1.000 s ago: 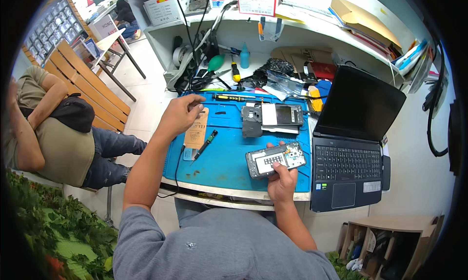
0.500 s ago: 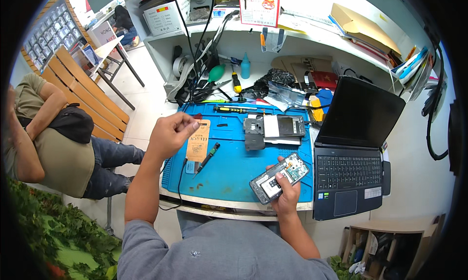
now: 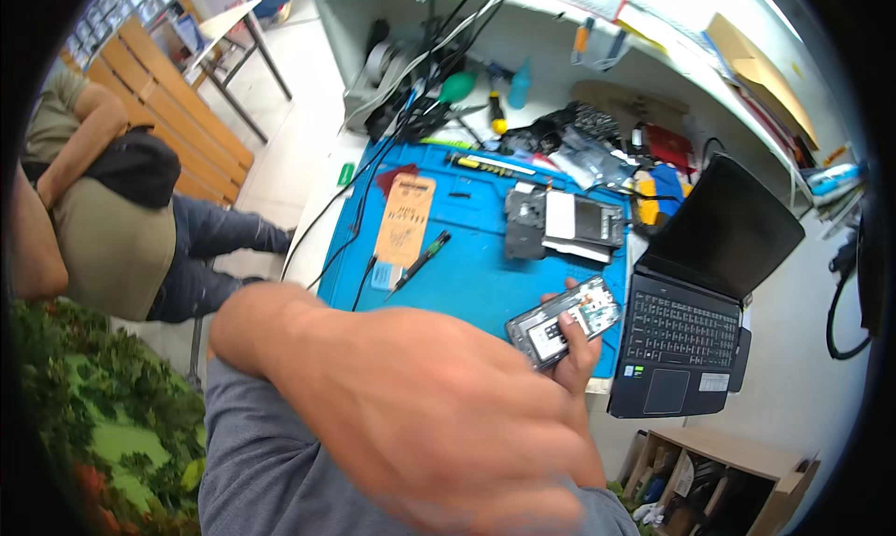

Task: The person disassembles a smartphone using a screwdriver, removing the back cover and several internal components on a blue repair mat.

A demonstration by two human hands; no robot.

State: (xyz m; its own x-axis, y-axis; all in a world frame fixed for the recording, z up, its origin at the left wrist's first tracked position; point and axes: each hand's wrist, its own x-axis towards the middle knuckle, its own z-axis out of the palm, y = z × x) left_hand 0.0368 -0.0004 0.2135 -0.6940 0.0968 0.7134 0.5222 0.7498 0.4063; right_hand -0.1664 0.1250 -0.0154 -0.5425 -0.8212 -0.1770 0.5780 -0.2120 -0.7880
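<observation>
My left hand (image 3: 439,410) is raised close to the camera, large and blurred. Its fingers are curled in and their tips are hidden, so whatever they may hold does not show. In my right hand (image 3: 581,357) is an opened smartphone (image 3: 565,321) without its back cover, tilted, its circuit board and inner parts exposed. The thumb lies across the phone, above the right part of a blue work mat (image 3: 467,289). On the mat are a green-and-black pen-shaped tool (image 3: 425,259), a brown card packet (image 3: 406,221) and a dark disassembled device (image 3: 569,223).
An open black laptop (image 3: 686,340) stands to the right of the mat. Black cables (image 3: 359,195) hang over its left side. A screwdriver (image 3: 497,114), a green blower bulb (image 3: 457,88) and a blue bottle (image 3: 520,83) are behind. A person (image 3: 107,219) sits at the left.
My left hand has left the brown packet and come back toward me, close to the camera. The view has shifted and tilted. My right hand still holds the phone.
</observation>
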